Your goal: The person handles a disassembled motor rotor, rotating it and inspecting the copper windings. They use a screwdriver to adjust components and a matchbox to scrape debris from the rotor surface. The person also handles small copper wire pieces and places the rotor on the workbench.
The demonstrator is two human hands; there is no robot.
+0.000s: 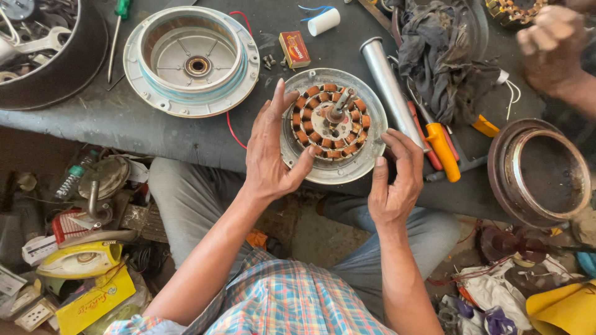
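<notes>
A round metal fan motor plate (360, 158) with a ring of copper windings (329, 121) and a central shaft lies at the near edge of the dark workbench (155, 133). My left hand (270, 155) rests on its left rim, thumb against the plate, fingers spread. My right hand (394, 180) sits at the right rim, fingers curled and touching the edge. Both hands cradle the plate from its sides.
A grey fan motor cover (189, 59) lies to the left, a metal tube (388, 87) and orange-handled screwdrivers (442, 149) to the right, with a dark rag (447, 56). A rusty round housing (540, 170) is far right. Another person's hand (552, 46) is top right. Clutter fills the floor.
</notes>
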